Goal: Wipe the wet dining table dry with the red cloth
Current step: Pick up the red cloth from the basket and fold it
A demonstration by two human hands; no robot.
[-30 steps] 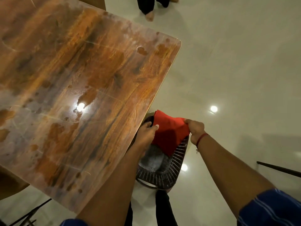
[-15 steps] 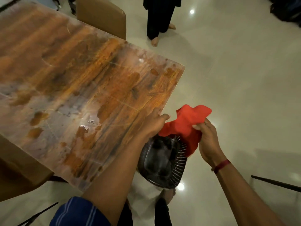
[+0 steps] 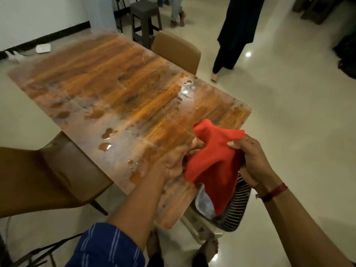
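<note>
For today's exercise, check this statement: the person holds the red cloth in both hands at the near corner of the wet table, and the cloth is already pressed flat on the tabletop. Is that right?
Not quite. The head view shows the red cloth bunched and held up in the air between the left hand and right hand, not pressed flat. The rest holds: both hands grip it by the near corner of the wet table.

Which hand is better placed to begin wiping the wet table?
Probably the left hand: it grips the red cloth directly above the table. The right hand hangs past its edge.
</note>
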